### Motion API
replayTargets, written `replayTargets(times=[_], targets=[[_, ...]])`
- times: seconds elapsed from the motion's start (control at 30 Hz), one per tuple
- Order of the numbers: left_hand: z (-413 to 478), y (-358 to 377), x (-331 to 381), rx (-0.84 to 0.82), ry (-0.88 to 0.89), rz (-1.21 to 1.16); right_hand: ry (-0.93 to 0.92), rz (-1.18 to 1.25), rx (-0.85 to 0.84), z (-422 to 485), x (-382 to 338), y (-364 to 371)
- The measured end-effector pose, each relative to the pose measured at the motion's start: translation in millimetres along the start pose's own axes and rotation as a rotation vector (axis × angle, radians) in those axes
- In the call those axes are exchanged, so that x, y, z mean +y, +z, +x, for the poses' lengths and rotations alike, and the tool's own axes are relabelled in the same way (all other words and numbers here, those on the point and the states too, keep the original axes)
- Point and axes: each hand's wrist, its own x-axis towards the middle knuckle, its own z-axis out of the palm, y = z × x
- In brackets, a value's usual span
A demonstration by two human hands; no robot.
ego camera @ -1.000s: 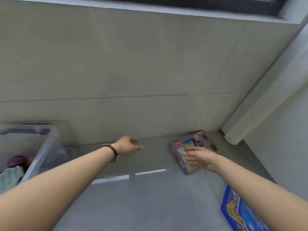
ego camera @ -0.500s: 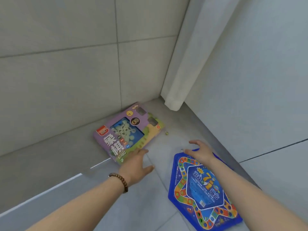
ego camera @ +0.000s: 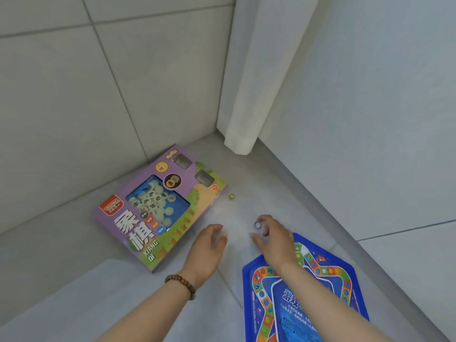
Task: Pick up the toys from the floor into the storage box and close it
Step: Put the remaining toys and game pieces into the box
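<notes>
1. Head view, looking down into a floor corner: since half a second ago the right hand (ego camera: 274, 239) has left the blue game board (ego camera: 320, 290) and reached onto the floor ahead. Its fingers now curl over a small shiny bead (ego camera: 257, 224), thumb below it.
2. The left hand (ego camera: 209, 245) has drifted right, clear of the purple chess box (ego camera: 158, 206). It hovers between box and board, fingers loosely straight, holding nothing.
3. My reading: loose pieces are being gathered first. A greenish bead (ego camera: 231, 196) lies just beside the box's far corner.
4. Both large toys remain on the floor; the storage box, visible a second ago, is out of view.
5. Both forearms stretch forward, the right crossing above the board. Whether the shiny bead is lifted, I cannot tell.
</notes>
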Motion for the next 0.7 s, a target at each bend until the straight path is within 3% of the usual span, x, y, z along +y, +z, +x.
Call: replayTargets(times=[0.07, 0.13, 0.2, 0.3, 0.4, 0.47, 0.57, 0.7], targets=[[3.7, 0.6, 7.9, 0.002, -0.093, -0.129, 0.038, 0.102, -0.005, 8.8, -6.4, 2.8], [6.0, -1.0, 19.5, -0.023, -0.251, -0.401, 0.013, 0.279, -0.033, 12.7, -21.6, 1.9], [8.5, -6.2, 28.3, -0.096, -0.360, -0.716, -0.151, 0.406, -0.099, 7.7, -42.3, -1.8], [15.6, -20.6, 34.3, -0.087, -0.385, -0.958, -0.307, 0.454, -0.120, 6.8, -62.9, -6.4], [19.0, -37.8, 36.7, 0.031, -0.388, -0.910, -0.125, 0.538, -0.011, 38.8, -67.0, -1.0], [20.8, -47.4, 35.9, 0.083, -0.353, -0.805, -0.005, 0.496, -0.037, 60.6, -71.2, 8.2], [21.3, -59.8, 31.4, 0.162, -0.306, -0.713, 0.032, 0.380, -0.053, 75.5, -77.9, 30.2], [17.6, -70.3, 30.5, 0.176, -0.341, -0.825, 0.069, 0.240, -0.004, 68.2, -80.0, 42.7]])
